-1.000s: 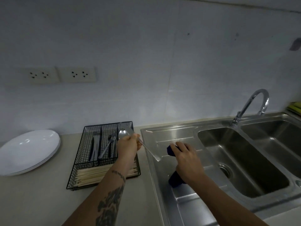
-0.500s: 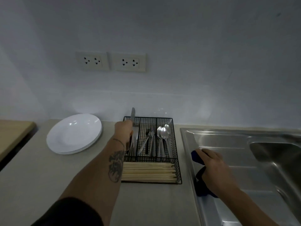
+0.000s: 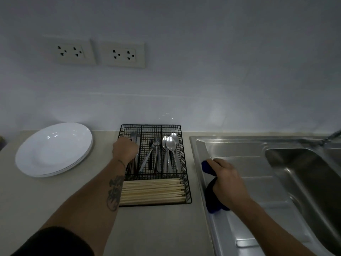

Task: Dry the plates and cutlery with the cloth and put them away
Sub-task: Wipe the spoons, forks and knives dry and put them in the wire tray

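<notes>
Left hand (image 3: 125,150) is at the far-left compartment of the black wire caddy (image 3: 186,174), fingers curled down over the knives (image 3: 134,137) there; can't tell whether it actually grips one, the fingertips are hidden behind the hand. Middle compartment holds forks (image 3: 155,152), right one holds spoons (image 3: 170,145), bowls up toward the wall. Front section of the caddy is full of pale wooden chopsticks (image 3: 153,191) lying crosswise. Right hand (image 3: 228,183) rests on the steel draining board (image 3: 258,209) of the sink, fingers wrapped round a bunched dark blue cloth (image 3: 212,198); cloth sticks out at both ends of the fist and touches the steel. Stack of white plates (image 3: 53,148) sits on the beige counter (image 3: 55,196) left of the caddy, near it but not touching. Sink basin (image 3: 304,182) at right. Two double wall sockets (image 3: 100,52) above the plates and caddy.
</notes>
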`<state>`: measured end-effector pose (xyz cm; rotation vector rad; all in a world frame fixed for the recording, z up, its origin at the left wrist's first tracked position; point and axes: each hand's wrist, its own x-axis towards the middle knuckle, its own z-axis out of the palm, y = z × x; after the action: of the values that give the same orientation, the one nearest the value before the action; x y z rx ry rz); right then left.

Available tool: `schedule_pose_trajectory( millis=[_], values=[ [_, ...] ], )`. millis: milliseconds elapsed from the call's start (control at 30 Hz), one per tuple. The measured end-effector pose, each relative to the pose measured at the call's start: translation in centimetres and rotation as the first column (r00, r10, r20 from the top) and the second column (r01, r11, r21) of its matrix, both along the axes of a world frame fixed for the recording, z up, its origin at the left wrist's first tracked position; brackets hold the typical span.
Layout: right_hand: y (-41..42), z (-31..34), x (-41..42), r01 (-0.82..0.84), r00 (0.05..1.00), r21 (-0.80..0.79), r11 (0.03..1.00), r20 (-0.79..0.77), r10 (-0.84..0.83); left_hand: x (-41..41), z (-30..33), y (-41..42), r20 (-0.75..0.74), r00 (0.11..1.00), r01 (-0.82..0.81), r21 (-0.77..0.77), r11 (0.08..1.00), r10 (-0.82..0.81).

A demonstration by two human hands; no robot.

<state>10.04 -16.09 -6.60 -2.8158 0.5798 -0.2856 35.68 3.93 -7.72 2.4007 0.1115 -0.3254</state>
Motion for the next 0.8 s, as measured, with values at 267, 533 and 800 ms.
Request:
schedule_pose_trajectory(
  millis=[267,533,800],
  values=[
    [1.2,2.3,-3.0,0.089,0.986,0.216,0.972,0.119,-0.116,-6.0,4.6,-3.2,0.209,0.903,0.407,-0.143,0.902,-0.374],
    [1.8,5.0,-7.2,0.129,0.924,0.577,0.806,0.226,-0.31,-15.8,7.2,-7.0,-0.07,0.632,0.731,-0.277,0.624,-0.771],
    [2.7,6.7,-11.4,0.013,0.907,0.979,0.204,0.074,-0.414,-22.8,5.9,-6.1,-0.234,0.512,0.701,-0.442,0.559,-0.827]
  ],
)
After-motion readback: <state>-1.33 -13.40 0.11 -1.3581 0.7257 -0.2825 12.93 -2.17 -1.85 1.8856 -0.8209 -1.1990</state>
